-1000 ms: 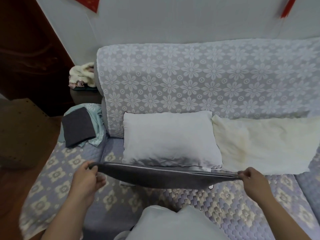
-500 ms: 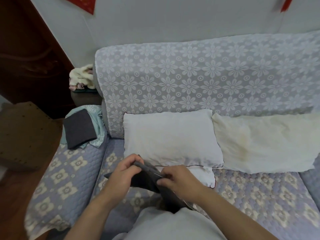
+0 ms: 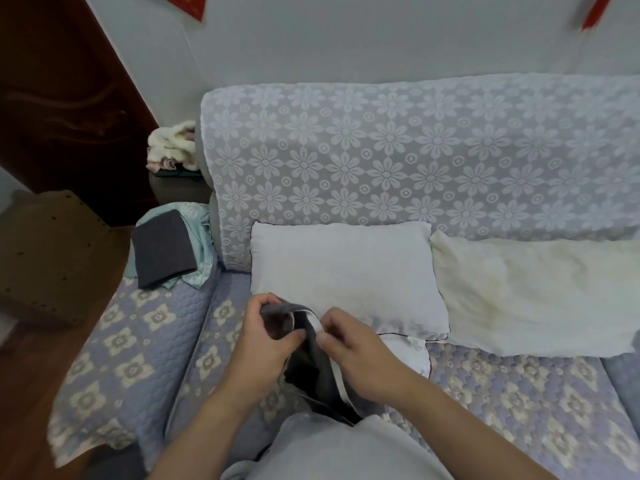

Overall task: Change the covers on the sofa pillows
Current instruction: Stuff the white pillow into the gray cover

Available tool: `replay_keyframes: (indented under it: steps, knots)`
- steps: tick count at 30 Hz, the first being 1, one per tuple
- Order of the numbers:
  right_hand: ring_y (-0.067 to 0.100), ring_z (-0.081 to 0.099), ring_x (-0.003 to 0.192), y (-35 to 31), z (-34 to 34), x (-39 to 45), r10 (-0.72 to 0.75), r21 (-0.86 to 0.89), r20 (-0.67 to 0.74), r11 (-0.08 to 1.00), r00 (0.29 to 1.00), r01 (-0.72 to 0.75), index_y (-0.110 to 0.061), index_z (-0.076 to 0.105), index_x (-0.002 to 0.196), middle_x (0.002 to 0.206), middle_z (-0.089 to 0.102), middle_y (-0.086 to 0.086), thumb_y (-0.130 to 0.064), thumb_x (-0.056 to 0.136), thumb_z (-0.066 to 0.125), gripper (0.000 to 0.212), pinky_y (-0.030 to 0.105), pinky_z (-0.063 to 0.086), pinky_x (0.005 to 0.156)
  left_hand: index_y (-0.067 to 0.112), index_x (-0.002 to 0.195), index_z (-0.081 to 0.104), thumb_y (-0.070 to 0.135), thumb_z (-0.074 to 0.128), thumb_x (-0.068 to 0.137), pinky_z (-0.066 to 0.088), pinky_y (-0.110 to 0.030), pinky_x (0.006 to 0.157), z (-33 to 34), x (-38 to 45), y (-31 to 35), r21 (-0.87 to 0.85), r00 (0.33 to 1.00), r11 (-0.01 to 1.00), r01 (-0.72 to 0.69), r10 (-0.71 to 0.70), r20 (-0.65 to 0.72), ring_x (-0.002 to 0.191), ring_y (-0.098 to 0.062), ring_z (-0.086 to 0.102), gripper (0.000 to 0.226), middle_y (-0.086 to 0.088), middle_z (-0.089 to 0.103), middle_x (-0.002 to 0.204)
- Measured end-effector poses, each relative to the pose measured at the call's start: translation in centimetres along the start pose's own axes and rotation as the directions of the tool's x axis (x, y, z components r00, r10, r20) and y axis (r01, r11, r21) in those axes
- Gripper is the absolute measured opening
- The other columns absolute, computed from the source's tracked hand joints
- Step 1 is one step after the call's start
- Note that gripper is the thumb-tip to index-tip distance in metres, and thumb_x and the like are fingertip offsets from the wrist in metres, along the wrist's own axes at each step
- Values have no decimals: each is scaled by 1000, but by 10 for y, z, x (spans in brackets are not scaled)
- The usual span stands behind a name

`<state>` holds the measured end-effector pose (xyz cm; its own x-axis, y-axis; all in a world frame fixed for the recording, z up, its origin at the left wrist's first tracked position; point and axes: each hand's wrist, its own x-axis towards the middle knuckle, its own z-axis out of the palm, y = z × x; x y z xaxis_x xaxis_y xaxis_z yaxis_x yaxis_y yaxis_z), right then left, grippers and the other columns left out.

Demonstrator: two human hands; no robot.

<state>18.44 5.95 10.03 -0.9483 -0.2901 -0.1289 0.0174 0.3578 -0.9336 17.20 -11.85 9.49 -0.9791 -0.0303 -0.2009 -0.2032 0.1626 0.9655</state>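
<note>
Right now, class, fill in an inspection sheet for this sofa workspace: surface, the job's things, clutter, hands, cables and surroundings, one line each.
Surface: sofa seat under a quilted flower-pattern throw; backrest draped in daisy-print cloth.
Job's things: dark grey pillow cover bunched between both hands; bare white pillow leaning on the backrest; cream pillow beside it on the right; another pale pillow at the bottom edge, nearest the camera.
Clutter: folded dark grey cloth on light teal fabric on the armrest; fluffy cream bundle behind it.
Hands: left hand and right hand each grip the cover's edge.
Cables: nothing seen.
Surroundings: pale wall, dark wooden door at left, brown cardboard box on the floor.
</note>
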Motion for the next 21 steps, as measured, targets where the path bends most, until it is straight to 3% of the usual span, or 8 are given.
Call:
replay_keyframes:
  steps: [3,5,8,10,14,16,18,21]
  knots:
    - [2,48,72,0,-10,7,46,68,-229,997,972,-31,-23,50,90,77,54,-11,-20,103,50,13,24,40,71,23,101,52,-16,61,78,48,-22,68,-2,7,3,66,1000,998,7,-7,4,85,-16,62,46,-3,65,91]
    - [6,52,75,2,-20,11,6,-46,-348,999,937,-24,-28,46,89,78,56,-9,-23,102,52,15,28,42,71,31,109,49,-6,67,82,44,-19,61,-5,8,9,281,999,960,4,-19,51,76,-7,59,49,-5,62,90]
    - [10,52,74,-2,-26,14,-100,-254,-304,967,947,21,-33,43,88,74,55,-10,-32,100,57,18,31,42,68,40,118,50,20,71,87,48,-29,70,-15,13,11,771,998,634,-56,4,69,88,-13,61,42,5,57,100]
    - [10,53,77,-5,-22,13,-126,-386,-161,921,979,55,-33,50,99,80,57,-13,-43,93,64,19,30,41,70,29,106,60,12,55,88,51,-40,77,-21,21,8,856,996,516,2,80,-51,95,-27,61,26,-1,59,102]
    - [27,61,108,18,11,21,92,-686,146,727,985,33,-38,49,137,117,65,1,-21,88,60,52,38,50,85,28,91,67,-2,51,79,53,-38,73,-27,21,-7,514,966,853,94,46,-254,84,-18,66,36,9,71,85]
    - [29,63,109,31,21,28,139,-676,-2,730,990,-104,-37,55,135,117,69,2,-7,84,47,60,37,52,86,30,89,65,6,57,84,50,-36,71,-23,10,-26,482,977,863,150,-55,-206,86,-18,67,26,12,71,84]
    - [27,63,110,38,25,35,99,-552,-266,800,959,-235,-33,56,137,118,69,0,-1,79,45,68,37,50,89,32,91,63,35,62,87,51,-34,73,-25,-4,-44,603,977,769,213,-156,-145,88,-18,66,5,12,69,87]
    - [24,58,105,41,31,50,31,-424,-454,871,890,-247,-24,61,133,105,64,3,8,72,46,70,34,46,86,32,84,53,61,71,78,44,-28,66,-34,-15,-56,713,948,668,210,-318,19,78,-9,61,35,12,63,80]
